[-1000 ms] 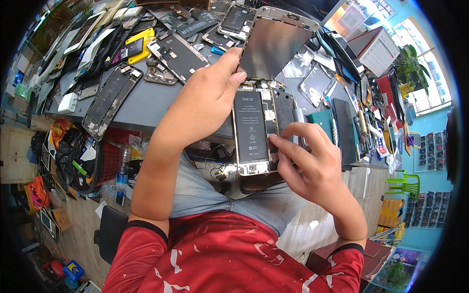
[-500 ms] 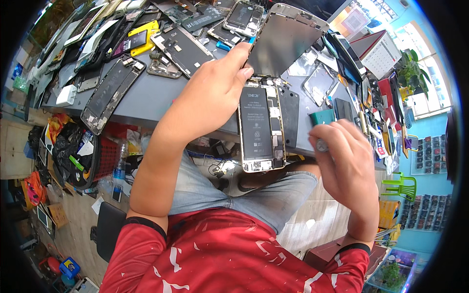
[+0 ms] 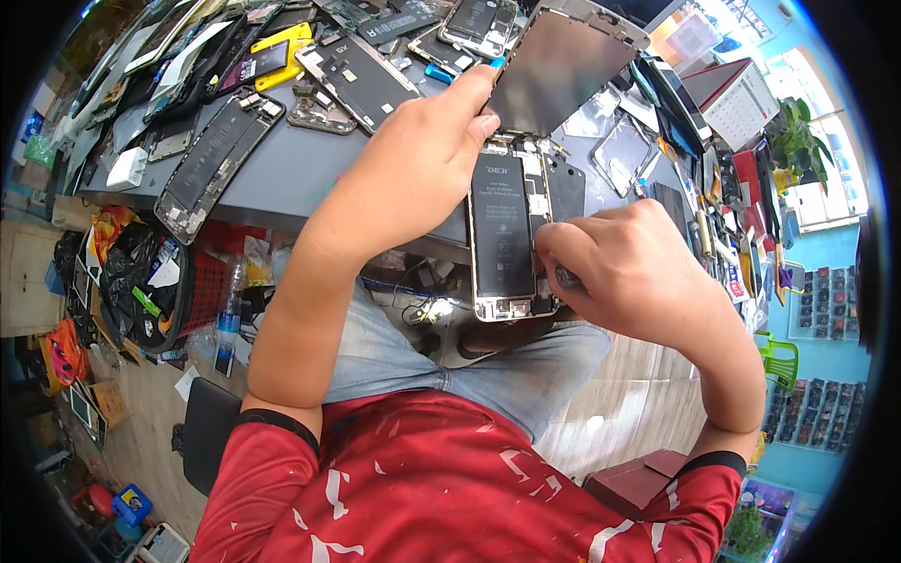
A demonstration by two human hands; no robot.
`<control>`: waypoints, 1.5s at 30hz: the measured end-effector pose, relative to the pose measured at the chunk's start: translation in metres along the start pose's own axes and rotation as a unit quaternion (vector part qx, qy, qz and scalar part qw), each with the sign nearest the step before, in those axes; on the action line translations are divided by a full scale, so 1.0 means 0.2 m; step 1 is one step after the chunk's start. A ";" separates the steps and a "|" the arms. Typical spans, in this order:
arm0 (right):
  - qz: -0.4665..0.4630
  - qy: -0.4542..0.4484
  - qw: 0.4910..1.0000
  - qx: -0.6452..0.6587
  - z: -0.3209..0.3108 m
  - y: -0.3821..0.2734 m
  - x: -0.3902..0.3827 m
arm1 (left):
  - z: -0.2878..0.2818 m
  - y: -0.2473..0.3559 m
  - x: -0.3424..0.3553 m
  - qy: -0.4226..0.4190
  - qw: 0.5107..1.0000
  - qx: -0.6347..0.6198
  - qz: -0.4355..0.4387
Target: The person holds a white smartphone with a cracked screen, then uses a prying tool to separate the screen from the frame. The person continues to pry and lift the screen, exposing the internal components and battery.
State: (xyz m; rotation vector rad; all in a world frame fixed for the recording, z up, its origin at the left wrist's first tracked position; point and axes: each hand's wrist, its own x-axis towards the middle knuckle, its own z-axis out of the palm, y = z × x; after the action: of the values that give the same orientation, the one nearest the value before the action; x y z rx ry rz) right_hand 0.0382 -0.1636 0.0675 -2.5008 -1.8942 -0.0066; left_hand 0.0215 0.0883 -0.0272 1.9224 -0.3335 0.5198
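An opened phone (image 3: 484,307) juts over the desk's front edge, its black battery (image 3: 504,225) and inner parts bare. Its lifted screen panel (image 3: 566,70) stands tilted up at the far end of the body. My left hand (image 3: 413,164) is closed on the left edge of that panel, thumb and fingers pinching it. My right hand (image 3: 638,258) is curled over the lower right side of the phone body. A small tool with a round grey end (image 3: 565,277) shows partly inside its fist; the rest is hidden by the fingers.
Several phone shells and parts crowd the back of the grey desk (image 3: 282,192). A long phone frame (image 3: 218,169) lies at the left, by a white charger block (image 3: 128,169). A dark back plate (image 3: 566,188) lies beside the opened phone. A red basket (image 3: 202,298) stands below.
My right hand has moved left from beside the phone onto its lower right side, with the small tool in it. My left hand still holds the raised screen panel.
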 end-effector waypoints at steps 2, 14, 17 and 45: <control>-0.004 -0.021 1.000 -0.020 -0.02 -0.01 0.03 | 0.00 -0.01 0.00 -0.002 1.000 -0.004 -0.002; -0.027 -0.060 0.997 -0.045 -0.04 -0.01 0.13 | 0.00 -0.01 0.01 0.000 1.000 0.008 0.017; -0.031 -0.055 0.997 -0.045 -0.05 0.00 0.13 | 0.00 -0.01 0.01 0.001 1.000 0.009 0.019; 0.225 0.183 0.893 0.345 -0.03 -0.08 -0.23 | -0.01 0.00 0.01 -0.008 1.000 0.000 -0.006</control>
State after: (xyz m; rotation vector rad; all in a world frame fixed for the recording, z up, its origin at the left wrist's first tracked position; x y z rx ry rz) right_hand 0.0109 -0.2037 0.0741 -2.1519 -0.9166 0.1547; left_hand 0.0223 0.0894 -0.0260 1.9277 -0.3313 0.4967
